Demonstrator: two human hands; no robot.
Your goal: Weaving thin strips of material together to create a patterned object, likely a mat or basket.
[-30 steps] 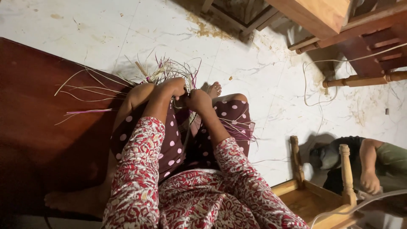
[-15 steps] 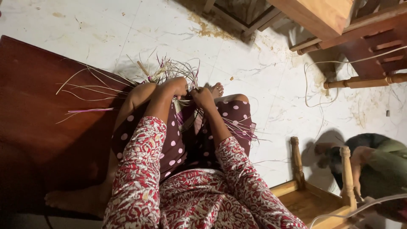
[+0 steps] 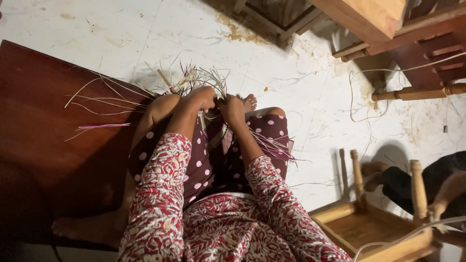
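Note:
I sit on the floor with my knees drawn up, in dotted maroon trousers and red patterned sleeves. A woven piece of pale and purple straw strips [image 3: 213, 127] rests between my knees. My left hand [image 3: 201, 97] is shut on the strips at its top edge. My right hand [image 3: 231, 107] grips the strips right beside it, the two hands almost touching. Loose strip ends [image 3: 194, 77] fan out beyond my fingers. More strips [image 3: 274, 145] trail over my right thigh.
A dark red wooden board [image 3: 43, 145] lies to my left, with stray strips [image 3: 99, 126] on it. An upturned wooden stool [image 3: 369, 223] stands at lower right, where another person [image 3: 427, 184] crouches. Wooden furniture [image 3: 388, 29] fills the top right. White cord [image 3: 361, 104] lies on the tiled floor.
My hands stay on the woven piece with only slight finger movement. The person at the right has shifted, their arm now lower beside the stool.

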